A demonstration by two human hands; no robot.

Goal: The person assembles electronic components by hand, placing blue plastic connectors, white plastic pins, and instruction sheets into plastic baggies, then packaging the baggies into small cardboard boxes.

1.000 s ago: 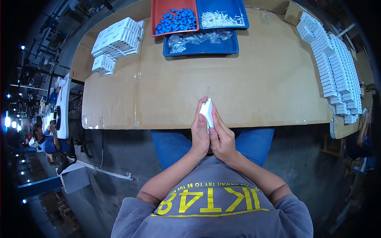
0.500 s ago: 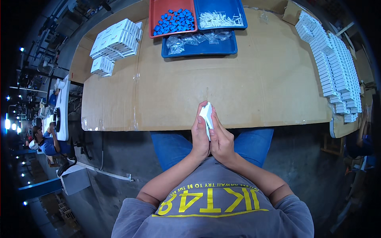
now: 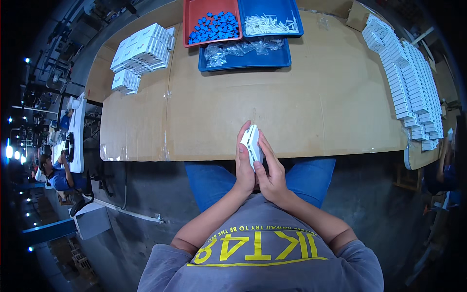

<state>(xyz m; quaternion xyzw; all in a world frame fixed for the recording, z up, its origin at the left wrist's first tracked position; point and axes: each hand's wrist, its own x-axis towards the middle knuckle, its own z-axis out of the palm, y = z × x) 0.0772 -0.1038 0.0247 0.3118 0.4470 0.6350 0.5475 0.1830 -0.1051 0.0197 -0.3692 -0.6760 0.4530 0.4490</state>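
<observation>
A small white box (image 3: 254, 142) stands tilted between my palms, just off the near edge of the table. My left hand (image 3: 244, 168) presses its left side, fingers stretched along it. On the opposite side my right hand (image 3: 272, 171) has its fingers against the box and its thumb at the lower end. A narrow side with small dark marks faces up. Both palms' inner faces are mostly hidden.
The cardboard-covered table (image 3: 233, 117) carries a stack of white boxes (image 3: 141, 48) at left and a long row of boxes (image 3: 411, 82) at right. At the back sit a red tray (image 3: 194, 12) of blue parts, a blue tray (image 3: 272, 7) of white pieces and another blue tray (image 3: 243, 63) holding clear bags.
The white box has turned between my hands, showing more of its narrow side. My fingers have straightened and my left fingertips reach a little higher.
</observation>
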